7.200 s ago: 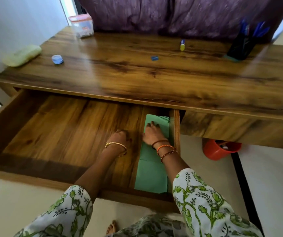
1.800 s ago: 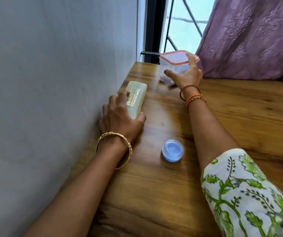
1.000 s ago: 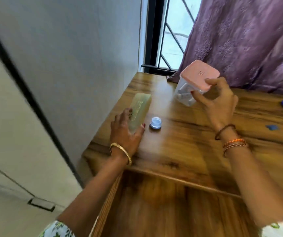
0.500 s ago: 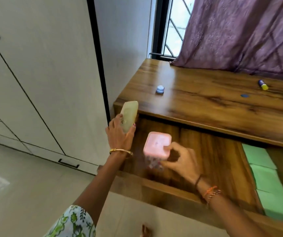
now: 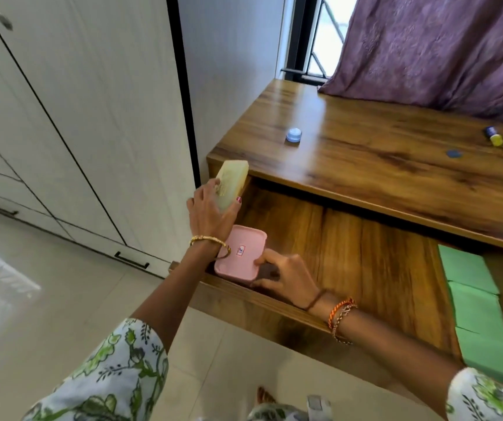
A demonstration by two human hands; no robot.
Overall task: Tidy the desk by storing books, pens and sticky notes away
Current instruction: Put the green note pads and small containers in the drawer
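Note:
My left hand point(image 5: 212, 212) grips a pale yellow-green box point(image 5: 232, 188) and holds it above the left end of the open wooden drawer point(image 5: 350, 256). My right hand point(image 5: 286, 276) is closed around a clear container with a pink lid point(image 5: 241, 252), which sits in the drawer's front left corner. Green books point(image 5: 481, 311) lie in a row along the drawer's right side.
On the wooden desk top point(image 5: 380, 159) lie a small blue cap point(image 5: 293, 135), a flat blue disc point(image 5: 452, 153) and a blue-and-yellow glue stick point(image 5: 493, 137). A purple curtain point(image 5: 444, 47) hangs behind. White cupboards point(image 5: 71, 117) stand to the left.
Both hands carried their items off the desk top. The pink-lidded container went down into the drawer's front left corner; the pale box came to the drawer's left end.

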